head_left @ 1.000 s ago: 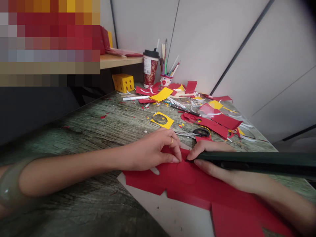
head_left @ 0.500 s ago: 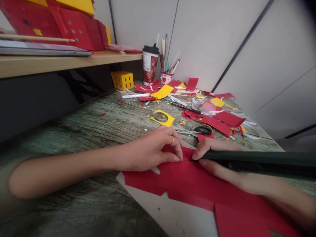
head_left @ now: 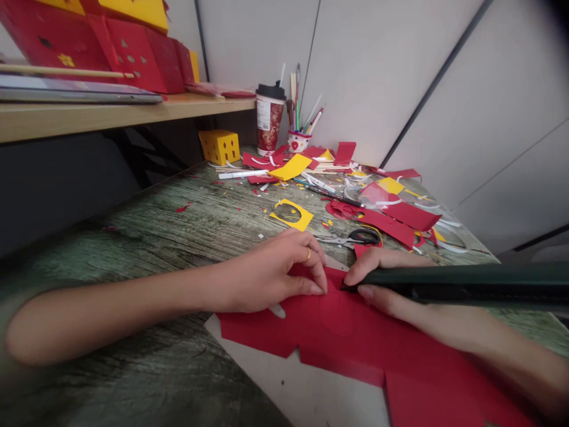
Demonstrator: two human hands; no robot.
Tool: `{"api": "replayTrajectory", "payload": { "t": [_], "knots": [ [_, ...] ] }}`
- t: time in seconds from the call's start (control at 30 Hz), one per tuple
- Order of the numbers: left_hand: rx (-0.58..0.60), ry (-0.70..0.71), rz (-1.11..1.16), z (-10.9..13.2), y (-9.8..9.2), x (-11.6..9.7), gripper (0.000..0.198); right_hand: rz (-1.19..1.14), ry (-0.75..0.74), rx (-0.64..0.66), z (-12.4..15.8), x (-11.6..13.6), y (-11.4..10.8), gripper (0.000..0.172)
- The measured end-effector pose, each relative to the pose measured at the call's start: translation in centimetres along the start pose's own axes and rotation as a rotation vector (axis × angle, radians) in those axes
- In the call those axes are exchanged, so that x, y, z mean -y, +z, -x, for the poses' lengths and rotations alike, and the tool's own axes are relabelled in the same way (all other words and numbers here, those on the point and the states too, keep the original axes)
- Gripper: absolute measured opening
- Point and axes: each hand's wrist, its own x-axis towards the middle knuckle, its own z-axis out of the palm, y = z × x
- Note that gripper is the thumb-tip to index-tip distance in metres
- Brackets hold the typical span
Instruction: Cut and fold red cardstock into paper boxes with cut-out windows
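Paper [head_left: 342,335] at lower centre seems steadied by the left hand [head_left: 282,276], pinch unclear; right hand [head_left: 402,311] grips a green tool [head_left: 462,284].

No word or number can be read with certainty. The takeaway cup [head_left: 275,127] carries a white label [head_left: 263,111] with lines of small dark print, too small to make out; a square block like a QR code [head_left: 265,125] stands at the label's lower right. On the cup's dark red side, pale marks like letters run toward the right edge, also too small to read for sure. The white pen holder [head_left: 304,143] just beside the cup bears a red heart sign [head_left: 294,145], with coloured dots around it. The black pen [head_left: 340,198] shows fine, illegible markings along its barrel.
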Motion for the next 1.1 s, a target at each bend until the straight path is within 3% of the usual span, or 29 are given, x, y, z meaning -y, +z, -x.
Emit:
{"api": "replayTrajectory", "payload": {
  "t": [0.33, 1.1],
  "knots": [
    [0.003, -0.014, 0.021, -0.04, 0.02, -0.07, 0.009, -0.005, -0.007, 0.074, 0.11, -0.53, 0.07, 0.01],
    [0.009, -0.018, 0.004, -0.03, -0.1, -0.3, 0.01, -0.013, -0.02, 0.077, -0.05, -0.25, 0.18, 0.01]
  ]
}}
